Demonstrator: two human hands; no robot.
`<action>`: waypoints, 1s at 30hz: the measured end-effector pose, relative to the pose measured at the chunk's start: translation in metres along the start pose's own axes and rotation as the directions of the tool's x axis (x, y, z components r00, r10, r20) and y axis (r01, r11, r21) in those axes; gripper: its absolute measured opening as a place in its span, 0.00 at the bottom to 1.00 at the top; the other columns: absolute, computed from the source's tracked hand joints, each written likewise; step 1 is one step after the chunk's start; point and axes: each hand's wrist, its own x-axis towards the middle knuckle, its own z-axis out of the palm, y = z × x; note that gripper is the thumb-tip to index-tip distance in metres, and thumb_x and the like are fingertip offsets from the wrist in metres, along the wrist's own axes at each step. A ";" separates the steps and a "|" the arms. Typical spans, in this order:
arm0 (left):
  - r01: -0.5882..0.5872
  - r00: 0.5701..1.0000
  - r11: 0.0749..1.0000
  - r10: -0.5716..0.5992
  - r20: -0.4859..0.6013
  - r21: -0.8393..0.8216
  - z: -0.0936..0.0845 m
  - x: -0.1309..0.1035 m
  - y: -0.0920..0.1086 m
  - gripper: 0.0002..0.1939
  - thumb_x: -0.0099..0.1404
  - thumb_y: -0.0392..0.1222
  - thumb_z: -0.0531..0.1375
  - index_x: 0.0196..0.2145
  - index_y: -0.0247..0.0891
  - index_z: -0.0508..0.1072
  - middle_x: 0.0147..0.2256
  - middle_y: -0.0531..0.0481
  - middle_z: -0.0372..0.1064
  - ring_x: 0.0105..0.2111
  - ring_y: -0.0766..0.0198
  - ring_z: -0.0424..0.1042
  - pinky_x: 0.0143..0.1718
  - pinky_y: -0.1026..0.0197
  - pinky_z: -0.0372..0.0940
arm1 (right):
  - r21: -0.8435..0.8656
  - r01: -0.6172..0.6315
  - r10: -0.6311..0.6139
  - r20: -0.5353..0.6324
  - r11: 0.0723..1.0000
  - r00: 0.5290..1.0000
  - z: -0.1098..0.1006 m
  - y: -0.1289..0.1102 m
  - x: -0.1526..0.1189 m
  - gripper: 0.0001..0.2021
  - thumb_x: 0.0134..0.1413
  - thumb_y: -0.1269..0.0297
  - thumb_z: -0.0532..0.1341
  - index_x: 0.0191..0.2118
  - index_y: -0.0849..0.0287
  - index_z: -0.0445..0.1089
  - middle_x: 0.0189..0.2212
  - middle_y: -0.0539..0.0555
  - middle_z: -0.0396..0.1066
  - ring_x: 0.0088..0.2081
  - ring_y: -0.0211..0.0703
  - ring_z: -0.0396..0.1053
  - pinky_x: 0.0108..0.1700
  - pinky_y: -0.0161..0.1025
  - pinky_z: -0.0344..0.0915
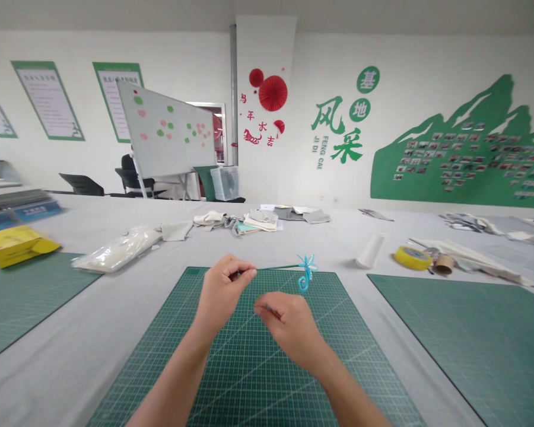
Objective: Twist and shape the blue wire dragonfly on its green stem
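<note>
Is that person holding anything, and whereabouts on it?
The left hand pinches a thin green stem bearing a bright-blue flower-like ornament, toward the end away from the ornament. Whether the right hand holds anything cannot be told.

Cloths (317, 217) lie near the worktop's (311, 242) far edge. A bag (122, 249) overlaps the left mat's (26, 302) far right corner; tape (413, 258) lies beyond the right mat (471, 332), a roll (371, 250) near its far left corner.
</note>
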 end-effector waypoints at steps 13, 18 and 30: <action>-0.162 0.983 0.955 0.136 0.120 0.248 0.004 -0.007 0.009 0.09 0.61 0.37 0.54 0.30 0.41 0.75 0.29 0.53 0.66 0.30 0.67 0.65 0.32 0.65 0.58 | -0.084 0.075 -0.084 -0.110 0.994 0.990 -0.031 -0.021 -0.012 0.10 0.58 0.69 0.51 0.32 0.57 0.70 0.24 0.49 0.69 0.27 0.36 0.65 0.31 0.32 0.57; -0.233 0.939 0.942 0.153 0.308 0.242 0.003 -0.009 0.014 0.09 0.61 0.37 0.54 0.30 0.42 0.75 0.30 0.52 0.66 0.32 0.66 0.65 0.33 0.64 0.58 | -0.073 0.060 -0.077 -0.244 0.995 0.967 -0.045 -0.012 -0.013 0.09 0.58 0.68 0.52 0.34 0.57 0.70 0.28 0.50 0.71 0.30 0.37 0.67 0.35 0.33 0.59; -0.206 0.816 0.978 0.188 0.546 -0.030 -0.010 -0.009 0.026 0.08 0.60 0.36 0.57 0.30 0.42 0.77 0.29 0.52 0.65 0.31 0.68 0.66 0.33 0.65 0.59 | 0.174 -0.130 0.172 -0.258 0.976 0.951 -0.059 0.032 0.000 0.10 0.51 0.59 0.59 0.29 0.60 0.72 0.15 0.45 0.54 0.19 0.32 0.49 0.22 0.32 0.48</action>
